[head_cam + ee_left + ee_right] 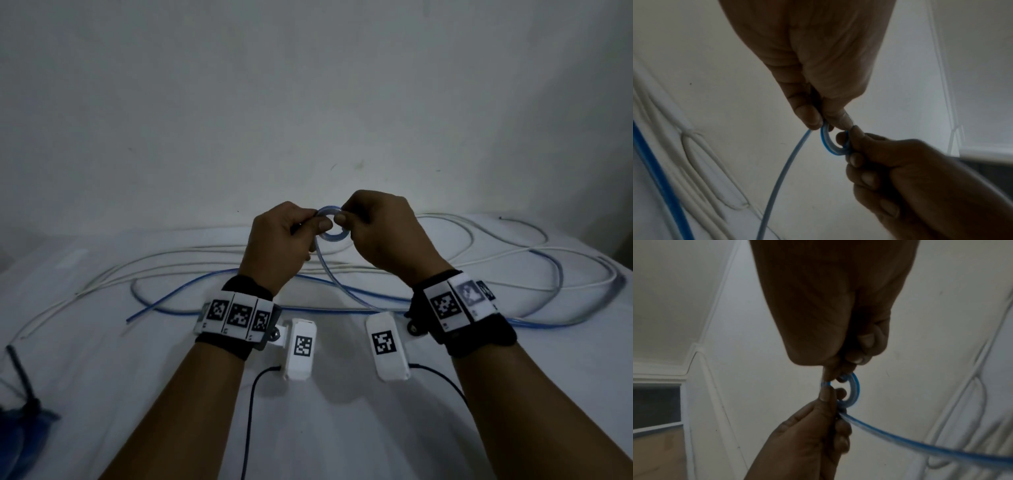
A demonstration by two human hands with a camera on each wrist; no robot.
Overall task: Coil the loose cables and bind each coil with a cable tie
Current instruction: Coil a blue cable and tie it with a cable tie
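Head view: a small, tight coil [331, 226] of the blue cable [342, 301] is held above the white surface [102, 359], just past the frame's centre toward 12 o'clock, and is pinched from both sides. The left hand [279, 246] is clamped on the coil's 9 o'clock edge with thumb and fingertips pressed together, and the right hand [383, 233] is clamped on its 3 o'clock edge in the same way. From the left wrist view, only a few turns can be made out in the ring, and a free length is seen to drop from it toward 7 o'clock. The task is judged to be at an early stage: most of the blue cable lies loose across the surface from 9 to 3 o'clock, the white cable [191, 262] behind it is uncoiled, and no tie is seen on anything. Two colours of cable are counted, blue and white; how many separate white lengths there are cannot be told. One dark bundle [20, 401] at 8 o'clock is too dim to identify.
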